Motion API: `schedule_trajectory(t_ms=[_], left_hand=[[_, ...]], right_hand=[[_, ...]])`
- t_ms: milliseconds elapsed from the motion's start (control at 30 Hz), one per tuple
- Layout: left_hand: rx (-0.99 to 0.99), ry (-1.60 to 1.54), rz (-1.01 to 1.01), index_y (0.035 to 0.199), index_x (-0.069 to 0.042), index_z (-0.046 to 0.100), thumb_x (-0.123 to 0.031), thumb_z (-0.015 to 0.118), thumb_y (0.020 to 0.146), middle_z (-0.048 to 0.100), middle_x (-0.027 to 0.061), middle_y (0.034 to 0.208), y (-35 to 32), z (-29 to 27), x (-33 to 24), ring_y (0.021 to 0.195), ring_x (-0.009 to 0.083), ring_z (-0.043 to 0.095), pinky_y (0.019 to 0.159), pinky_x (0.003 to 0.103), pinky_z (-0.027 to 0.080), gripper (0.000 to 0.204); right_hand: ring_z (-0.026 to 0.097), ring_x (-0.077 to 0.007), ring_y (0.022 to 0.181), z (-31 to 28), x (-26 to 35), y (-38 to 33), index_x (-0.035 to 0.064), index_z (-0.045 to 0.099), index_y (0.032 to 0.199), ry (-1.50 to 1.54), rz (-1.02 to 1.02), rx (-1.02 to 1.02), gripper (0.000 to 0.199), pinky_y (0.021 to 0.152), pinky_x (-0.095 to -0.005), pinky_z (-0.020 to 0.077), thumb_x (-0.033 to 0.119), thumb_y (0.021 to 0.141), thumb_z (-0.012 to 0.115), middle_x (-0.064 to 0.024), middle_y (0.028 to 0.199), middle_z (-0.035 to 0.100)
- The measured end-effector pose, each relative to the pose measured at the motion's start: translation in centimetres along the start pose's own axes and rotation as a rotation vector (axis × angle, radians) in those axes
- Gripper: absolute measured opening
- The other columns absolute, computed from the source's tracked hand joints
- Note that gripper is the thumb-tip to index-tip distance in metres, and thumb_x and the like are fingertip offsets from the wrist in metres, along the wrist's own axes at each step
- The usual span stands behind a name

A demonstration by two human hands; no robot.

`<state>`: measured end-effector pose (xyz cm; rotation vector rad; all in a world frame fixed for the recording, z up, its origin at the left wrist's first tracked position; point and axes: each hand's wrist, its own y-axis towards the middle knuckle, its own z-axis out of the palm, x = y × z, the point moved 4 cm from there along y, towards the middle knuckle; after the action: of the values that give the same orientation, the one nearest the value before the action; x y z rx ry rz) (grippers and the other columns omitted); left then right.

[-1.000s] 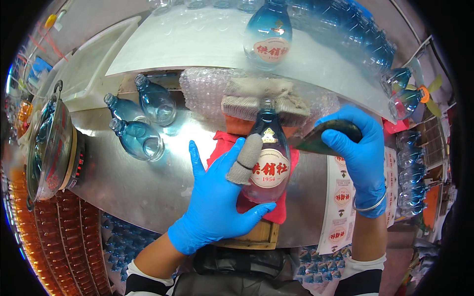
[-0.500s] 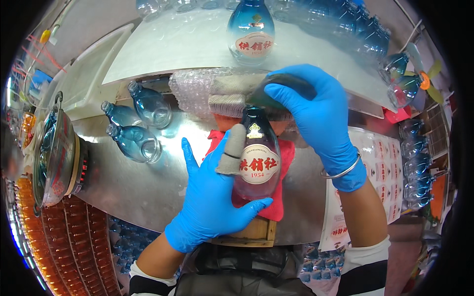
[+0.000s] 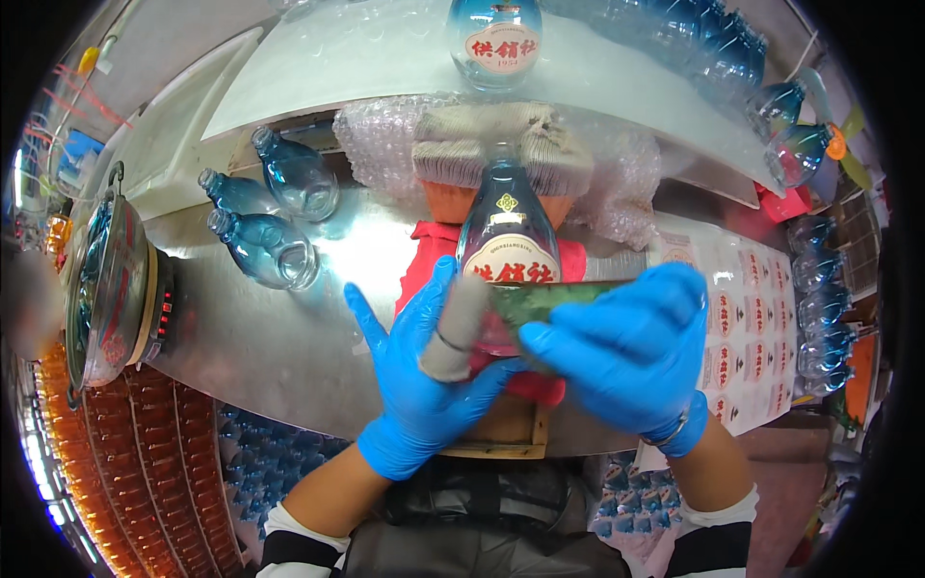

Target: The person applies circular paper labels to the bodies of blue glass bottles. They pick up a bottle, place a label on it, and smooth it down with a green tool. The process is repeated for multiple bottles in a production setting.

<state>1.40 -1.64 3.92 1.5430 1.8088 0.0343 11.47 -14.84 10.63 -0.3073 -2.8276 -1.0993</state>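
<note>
A blue-to-pink glass bottle (image 3: 506,236) with a cream label lies on a red cloth (image 3: 422,255), its neck pointing away from me. My left hand (image 3: 414,385), in a blue glove, holds the bottle at its lower left side, thumb near the base. One of its fingers wears a grey cloth sleeve (image 3: 453,332). My right hand (image 3: 626,361), also gloved in blue, grips a dark green flat scraper-like piece (image 3: 554,301). This piece crosses the bottle at the label's lower half and hides part of it. The bottle's base is mostly covered by my hands.
Three blue bottles (image 3: 294,178) lie at the left, beside a round device (image 3: 120,289). Behind the bottle's neck are a grey fabric pad (image 3: 462,154) and bubble wrap (image 3: 376,144). Another labelled bottle (image 3: 496,43) stands farther back. Label sheets (image 3: 752,328) and more bottles (image 3: 819,318) are right.
My right hand has come down toward me with the green piece, from the bottle's neck to its label. My left hand stays at the bottle's side. The view has shifted slightly.
</note>
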Motion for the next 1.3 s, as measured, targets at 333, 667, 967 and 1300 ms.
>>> schedule_trajectory(t_ms=[333,667,967,1300], left_hand=[[-0.052,0.064,0.065,0.126,-0.006,0.048,-0.034,0.067,0.075,0.06,0.0123,0.106,-0.3,-0.7,0.0,0.092,0.0254,0.061,0.101,0.064,-0.005,0.061],[0.009,-0.193,-0.077,0.131,-0.006,0.043,-0.02,0.066,0.073,0.061,0.0093,0.099,-0.4,-0.1,1.4,0.09,0.0242,0.06,0.105,0.059,-0.004,0.064],[0.011,0.139,0.165,0.118,-0.017,0.058,-0.032,0.067,0.074,0.059,0.012,0.106,-0.2,-0.7,0.7,0.09,0.0233,0.06,0.102,0.064,0.0,0.048],[0.053,-0.04,-0.078,0.131,-0.008,0.042,-0.04,0.064,0.077,0.056,0.013,0.113,-0.1,-0.7,0.3,0.098,0.0251,0.058,0.103,0.062,-0.004,0.067]], right_hand=[[0.049,-0.0156,0.072,-0.7,-1.5,-1.2,0.0176,0.068,0.094,0.26,0.457,-0.176,0.036,0.064,-0.0316,0.0361,0.012,0.059,0.076,0.0033,0.082,0.057],[0.047,-0.0123,0.074,0.7,5.9,-0.7,0.0167,0.067,0.097,-0.078,-0.057,0.123,0.041,0.07,-0.0365,0.0355,0.016,0.057,0.065,0.0092,0.084,0.054],[0.044,-0.0152,0.067,-1.1,3.9,-4.1,0.0156,0.068,0.096,0.132,0.363,0.042,0.04,0.064,-0.0332,0.0301,0.015,0.058,0.08,0.0058,0.08,0.058],[0.046,-0.0171,0.068,-1.2,3.8,-5.4,0.0136,0.07,0.091,0.205,0.472,-0.085,0.036,0.062,-0.0312,0.0323,0.011,0.057,0.081,0.0016,0.078,0.059]])
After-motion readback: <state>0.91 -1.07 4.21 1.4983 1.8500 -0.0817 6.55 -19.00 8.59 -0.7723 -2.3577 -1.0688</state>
